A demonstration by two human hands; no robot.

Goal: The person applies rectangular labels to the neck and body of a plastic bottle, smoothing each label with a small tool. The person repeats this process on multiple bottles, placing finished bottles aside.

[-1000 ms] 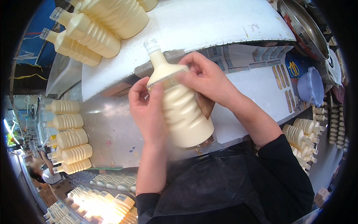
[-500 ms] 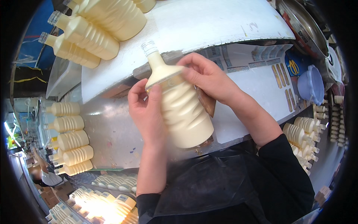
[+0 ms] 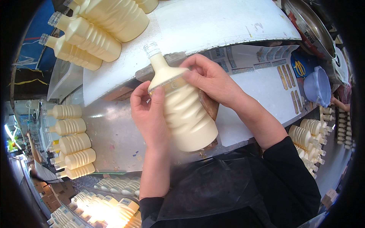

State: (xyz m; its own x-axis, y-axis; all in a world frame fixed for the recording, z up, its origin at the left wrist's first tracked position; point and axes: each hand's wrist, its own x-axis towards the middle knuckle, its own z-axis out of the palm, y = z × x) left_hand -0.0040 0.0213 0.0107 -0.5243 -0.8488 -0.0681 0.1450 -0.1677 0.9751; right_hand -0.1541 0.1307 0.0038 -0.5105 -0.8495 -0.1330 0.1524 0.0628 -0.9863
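Note:
A cream-coloured bottle (image 3: pixel 186 114) with a wavy, ridged body and a clear threaded neck lies in front of me, its neck pointing away and slightly left. Across its shoulder runs a narrow gold-toned label strip (image 3: pixel 173 84). My left hand (image 3: pixel 150 114) is closed at the strip's left end, thumb pressed on the bottle, fingers curled at its side. At the right end, my right hand (image 3: pixel 207 78) pinches the strip between thumb and forefinger against the bottle's shoulder. Part of a brown wooden block (image 3: pixel 209 105) shows beside the bottle.
Label sheets (image 3: pixel 266 57) and several gold strips (image 3: pixel 286 77) lie on the right. Farther right are yellow-handled scissors (image 3: pixel 299 68) and a lavender bucket (image 3: pixel 317 86). Similar bottles (image 3: pixel 74 140) line the left side; larger ones (image 3: pixel 93 38) stand on the white ledge (image 3: pixel 213 22).
The right hand has shifted very slightly along the strip, and the strip sits flatter across the bottle's shoulder. The left hand has hardly moved. At the far right, another person's arm has appeared.

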